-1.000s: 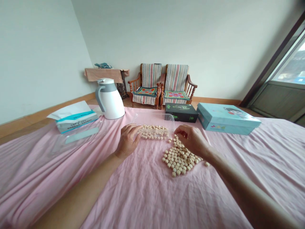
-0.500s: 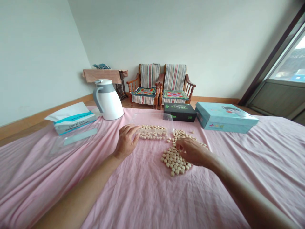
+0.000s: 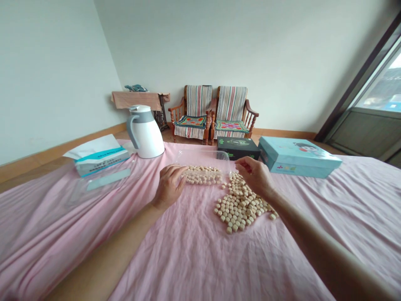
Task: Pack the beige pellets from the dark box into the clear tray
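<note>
On pink cloth (image 3: pixel 175 259), our loosely curved left hand (image 3: pixel 171 184) held the clear box (image 3: pixel 206 159), best kept steady; our half-curled right hand (image 3: pixel 256 175) hovered near blocks (image 3: pixel 238 205), contents unclear.

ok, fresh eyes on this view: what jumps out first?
Probably the heap of small beige pieces on the pink cloth, by the right hand. Left of it, a clear plastic container holds more, with the left hand at its left end. Then the white-and-grey thermos jug beyond the left hand and the light-blue box on the right.
</note>
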The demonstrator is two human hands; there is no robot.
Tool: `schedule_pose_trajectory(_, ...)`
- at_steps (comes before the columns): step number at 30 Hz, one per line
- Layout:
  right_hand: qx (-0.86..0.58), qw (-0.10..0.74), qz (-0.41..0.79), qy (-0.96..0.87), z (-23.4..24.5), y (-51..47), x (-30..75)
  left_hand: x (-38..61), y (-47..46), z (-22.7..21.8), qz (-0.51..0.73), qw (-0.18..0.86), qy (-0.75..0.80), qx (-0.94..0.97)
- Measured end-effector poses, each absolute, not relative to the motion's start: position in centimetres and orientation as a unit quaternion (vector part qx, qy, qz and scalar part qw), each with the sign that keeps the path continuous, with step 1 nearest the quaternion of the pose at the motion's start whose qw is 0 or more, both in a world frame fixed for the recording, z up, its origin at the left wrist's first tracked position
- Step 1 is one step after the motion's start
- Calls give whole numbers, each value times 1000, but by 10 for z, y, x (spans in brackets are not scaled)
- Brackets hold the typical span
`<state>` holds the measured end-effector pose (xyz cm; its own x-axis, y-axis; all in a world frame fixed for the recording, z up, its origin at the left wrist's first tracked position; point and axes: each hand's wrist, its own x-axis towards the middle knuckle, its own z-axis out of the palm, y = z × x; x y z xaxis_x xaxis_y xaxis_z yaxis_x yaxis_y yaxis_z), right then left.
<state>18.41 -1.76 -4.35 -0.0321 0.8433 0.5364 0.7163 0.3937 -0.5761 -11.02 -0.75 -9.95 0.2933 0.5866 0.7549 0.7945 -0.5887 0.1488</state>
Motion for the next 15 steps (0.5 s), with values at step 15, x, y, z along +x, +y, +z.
schedule_pose_trajectory(15, -402, 356, 93, -839, -100, -11, 194, -103, -17, -90, -422, 205, -413, -781)
